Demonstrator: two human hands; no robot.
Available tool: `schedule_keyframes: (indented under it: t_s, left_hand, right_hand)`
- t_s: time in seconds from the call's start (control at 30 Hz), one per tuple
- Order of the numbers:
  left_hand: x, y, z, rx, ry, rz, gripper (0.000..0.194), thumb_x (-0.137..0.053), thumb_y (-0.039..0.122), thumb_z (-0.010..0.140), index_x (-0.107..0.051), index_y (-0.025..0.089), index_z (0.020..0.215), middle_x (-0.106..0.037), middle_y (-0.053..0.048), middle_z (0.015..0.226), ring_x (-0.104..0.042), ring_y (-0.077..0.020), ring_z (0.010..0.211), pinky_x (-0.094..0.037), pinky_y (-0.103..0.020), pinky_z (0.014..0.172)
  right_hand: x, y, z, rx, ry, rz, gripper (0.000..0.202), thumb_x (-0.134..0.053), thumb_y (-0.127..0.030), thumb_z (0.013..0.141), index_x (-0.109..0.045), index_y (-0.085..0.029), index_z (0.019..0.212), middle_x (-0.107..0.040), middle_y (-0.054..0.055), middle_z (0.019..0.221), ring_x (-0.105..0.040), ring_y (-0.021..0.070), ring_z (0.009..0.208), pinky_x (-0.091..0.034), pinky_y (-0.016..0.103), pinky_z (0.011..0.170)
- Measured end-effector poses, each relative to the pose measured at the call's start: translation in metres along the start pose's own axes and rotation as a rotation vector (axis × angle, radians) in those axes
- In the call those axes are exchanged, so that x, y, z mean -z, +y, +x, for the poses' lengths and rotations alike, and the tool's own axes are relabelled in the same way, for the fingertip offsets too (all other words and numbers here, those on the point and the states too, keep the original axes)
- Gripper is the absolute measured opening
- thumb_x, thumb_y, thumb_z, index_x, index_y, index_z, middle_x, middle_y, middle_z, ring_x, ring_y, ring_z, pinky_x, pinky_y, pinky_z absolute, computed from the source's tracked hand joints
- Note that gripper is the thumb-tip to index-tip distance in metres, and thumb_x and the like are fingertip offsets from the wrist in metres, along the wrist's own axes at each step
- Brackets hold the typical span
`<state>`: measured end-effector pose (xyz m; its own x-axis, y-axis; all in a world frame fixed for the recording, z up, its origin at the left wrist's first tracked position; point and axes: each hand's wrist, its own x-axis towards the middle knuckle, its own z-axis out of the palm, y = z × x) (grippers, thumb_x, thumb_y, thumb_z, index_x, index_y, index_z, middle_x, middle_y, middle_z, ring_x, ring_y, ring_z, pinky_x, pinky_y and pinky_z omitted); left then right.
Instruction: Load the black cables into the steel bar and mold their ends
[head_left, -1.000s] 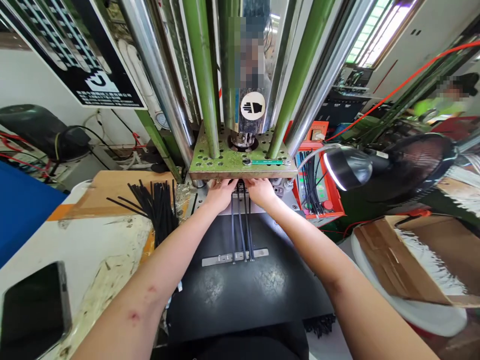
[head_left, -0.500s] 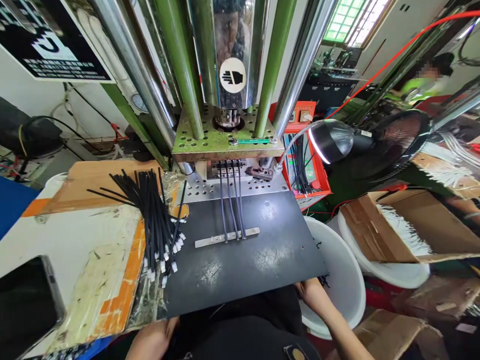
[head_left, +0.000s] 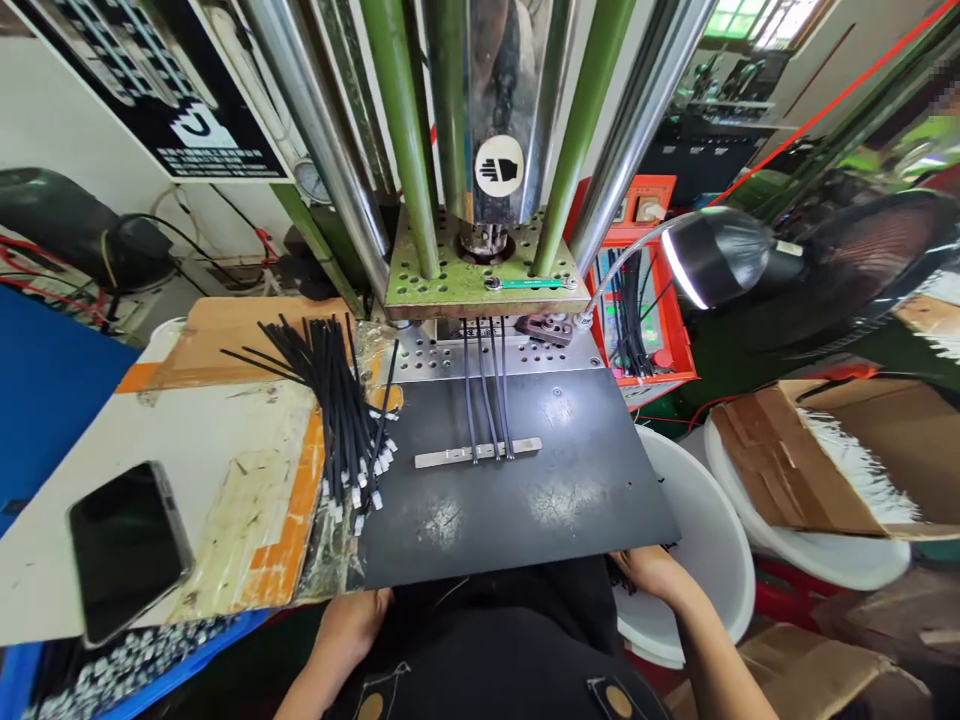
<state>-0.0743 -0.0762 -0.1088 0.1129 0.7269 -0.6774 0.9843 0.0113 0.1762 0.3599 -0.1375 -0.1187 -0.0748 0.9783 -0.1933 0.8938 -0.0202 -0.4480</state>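
My left hand is low at the near left corner of the dark metal plate, its fingers hidden beneath the edge. At the plate's near right corner is my right hand, fingers also tucked out of sight. Whether either hand holds something cannot be seen. Several black cables run from under the press's green block towards me. Their near ends rest in a slotted metal strip on the plate. A bundle of black cables with white connectors lies to the left.
On the left table is a phone, above a blue bin of small parts. A white bucket stands right of the plate. Further right are a lamp, a red control box, a fan and an open cardboard box.
The view has shifted, so the press and plate appear further right and more of the left table shows. Both hands stay by the plate's near edge; the cables and strip keep their places.
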Motion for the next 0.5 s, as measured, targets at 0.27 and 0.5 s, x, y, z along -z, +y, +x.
schedule_keyframes:
  t_s: [0.27,0.5]
  left_hand:
    - [0.035,0.006,-0.047,-0.352,-0.048,-0.225,0.030,-0.042,0.031,0.090,-0.070,0.023,0.099,-0.072,-0.008,0.104,-0.066,-0.0243,0.101,-0.047,-0.032,0.089]
    - [0.115,0.082,-0.039,-0.642,0.705,-0.076,0.032,-0.047,0.024,0.093,-0.059,0.021,0.123,-0.066,-0.010,0.116,-0.059,-0.0227,0.108,-0.041,-0.042,0.102]
  right_hand:
    - [0.022,-0.063,-0.023,0.052,-0.115,0.035,0.028,-0.047,-0.039,0.087,-0.067,-0.022,0.077,-0.069,0.009,0.074,-0.066,0.0242,0.070,-0.054,0.034,0.070]
    - [0.091,-0.138,0.065,0.376,0.290,-0.081,0.037,-0.051,-0.039,0.092,-0.060,-0.015,0.118,-0.063,0.016,0.113,-0.057,0.0282,0.105,-0.048,0.043,0.090]
